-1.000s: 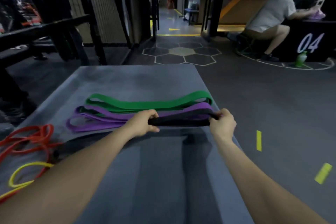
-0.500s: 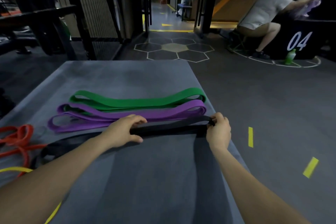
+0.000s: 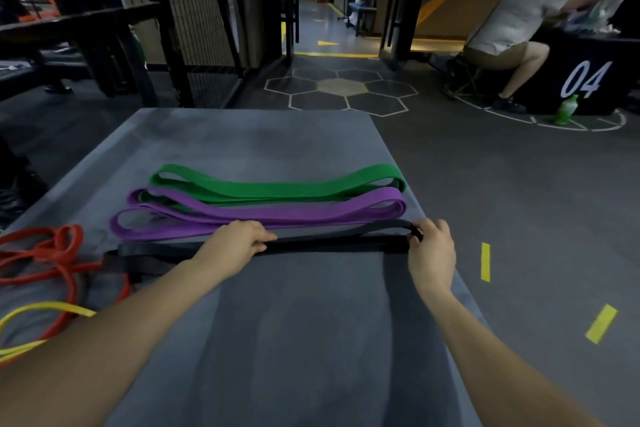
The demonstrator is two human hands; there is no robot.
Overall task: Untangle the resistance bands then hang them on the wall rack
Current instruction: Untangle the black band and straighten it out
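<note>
You've got the black band [image 3: 332,243] flat & folded across the grey mat [image 3: 294,340], running left-right, its right loop end lifted a bit. Just beyond it lies the purple band [image 3: 263,215], folded flat, then the green band [image 3: 277,185] farther off, partly under the purple. Near left: red band [image 3: 52,253] in a tangle w/ the yellow band [image 3: 38,308] crossing it

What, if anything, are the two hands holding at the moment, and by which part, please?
Both hold the black band: the right hand pinches its right end loop, and the left hand grips it around mid-length.
</note>
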